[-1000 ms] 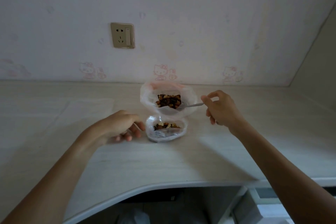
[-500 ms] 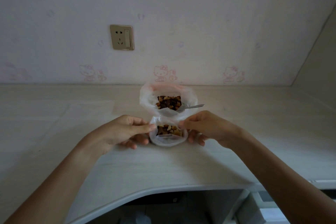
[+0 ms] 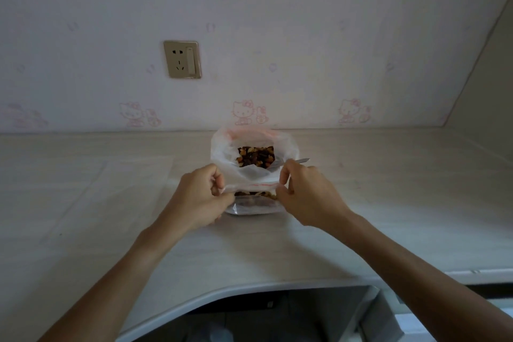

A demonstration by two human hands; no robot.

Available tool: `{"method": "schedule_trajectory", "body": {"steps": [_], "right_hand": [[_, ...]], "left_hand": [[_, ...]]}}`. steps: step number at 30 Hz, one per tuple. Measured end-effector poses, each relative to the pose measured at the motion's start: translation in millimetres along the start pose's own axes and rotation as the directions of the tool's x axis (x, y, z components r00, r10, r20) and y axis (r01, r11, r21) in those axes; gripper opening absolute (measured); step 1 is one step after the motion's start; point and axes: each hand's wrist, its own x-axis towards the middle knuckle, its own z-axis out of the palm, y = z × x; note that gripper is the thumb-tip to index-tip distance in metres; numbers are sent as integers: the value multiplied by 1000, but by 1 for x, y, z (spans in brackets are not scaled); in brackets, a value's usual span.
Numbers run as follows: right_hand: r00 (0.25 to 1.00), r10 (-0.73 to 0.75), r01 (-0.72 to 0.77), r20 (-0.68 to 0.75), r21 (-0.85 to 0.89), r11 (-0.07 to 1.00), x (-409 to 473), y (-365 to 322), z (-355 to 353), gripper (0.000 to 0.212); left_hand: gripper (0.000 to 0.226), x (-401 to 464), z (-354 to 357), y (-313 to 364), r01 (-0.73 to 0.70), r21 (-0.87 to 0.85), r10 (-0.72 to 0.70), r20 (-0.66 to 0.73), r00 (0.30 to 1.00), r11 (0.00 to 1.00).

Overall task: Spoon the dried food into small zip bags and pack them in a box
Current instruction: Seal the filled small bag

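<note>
We see a pale, wood-grain desk [image 3: 361, 216] that runs back to the wall, its front edge curving inward near us. A large clear bag [image 3: 222, 147] sits on it toward the back, open at the top and full of dark dried food [image 3: 256, 157], with a spoon [image 3: 301, 160] handle sticking out to the right. Just in front of it, touching, a small zip bag [image 3: 254, 207] rests on the desk with some of the same food inside.
</note>
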Motion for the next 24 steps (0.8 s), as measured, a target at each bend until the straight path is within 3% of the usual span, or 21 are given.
{"method": "schedule_trajectory", "body": {"steps": [2, 5, 7, 10, 12, 14, 17, 21, 23, 24], "right_hand": [[979, 145, -176, 145, 234, 956, 0, 1, -6, 20], [895, 223, -412, 387, 523, 746, -2, 9, -14, 34], [868, 161, -461, 469, 643, 612, -3, 17, -17, 31], [844, 69, -505, 531, 746, 435, -4, 25, -18, 26], [846, 44, -507, 532, 774, 379, -4, 26, -16, 26], [857, 56, -498, 511, 798, 340, -4, 25, -14, 26], [891, 117, -446, 439, 798, 406, -3, 20, -11, 15], [948, 215, -318, 235, 670, 671, -4, 8, -7, 17], [979, 187, -199, 77, 511, 836, -5, 0, -3, 25], [992, 126, -105, -32, 368, 924, -6, -2, 1, 30]], "left_hand": [[21, -1, -2, 3, 135, -66, -129, 89, 988, 989], [36, -2, -11, 10, 351, -248, -268, 312, 911, 903], [42, 0, -16, 11, 443, -412, -244, 451, 858, 796], [34, 2, -24, 10, 524, -564, -183, 550, 815, 638], [29, 3, -26, 7, 537, -587, -182, 555, 812, 606], [26, 3, -23, 6, 501, -587, -194, 507, 840, 636], [21, 0, -17, 9, 429, -573, -240, 378, 894, 698], [26, -2, -13, 10, 339, -381, -287, 188, 939, 860], [21, -3, -7, 10, 222, -259, -217, 50, 975, 940], [24, -5, -3, 9, 104, -146, -111, -41, 993, 984]]}}
